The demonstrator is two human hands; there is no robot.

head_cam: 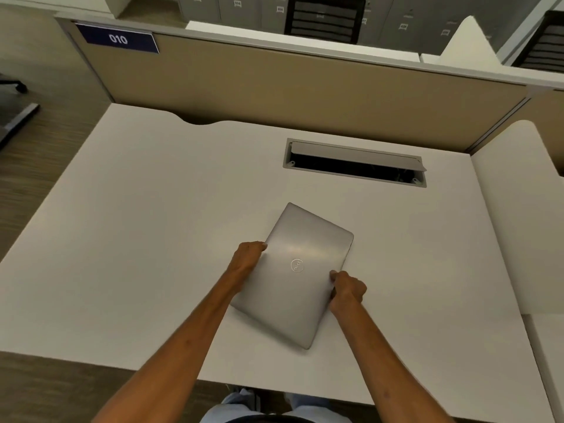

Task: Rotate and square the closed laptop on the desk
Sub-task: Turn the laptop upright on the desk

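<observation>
A closed silver laptop (294, 279) with a round logo on its lid lies flat on the white desk (137, 239), turned at an angle so its long sides run from near right to far left. My left hand (247, 258) grips its left long edge, fingers curled under the rim. On the opposite long edge, my right hand (348, 290) holds on with the thumb on the lid. Both hands sit near the laptop's middle.
An open cable hatch (354, 162) with a raised grey flap is set into the desk beyond the laptop. A beige partition (274, 87) with a blue "010" sign (117, 38) closes the far edge. A neighbouring desk (525, 209) adjoins on the right.
</observation>
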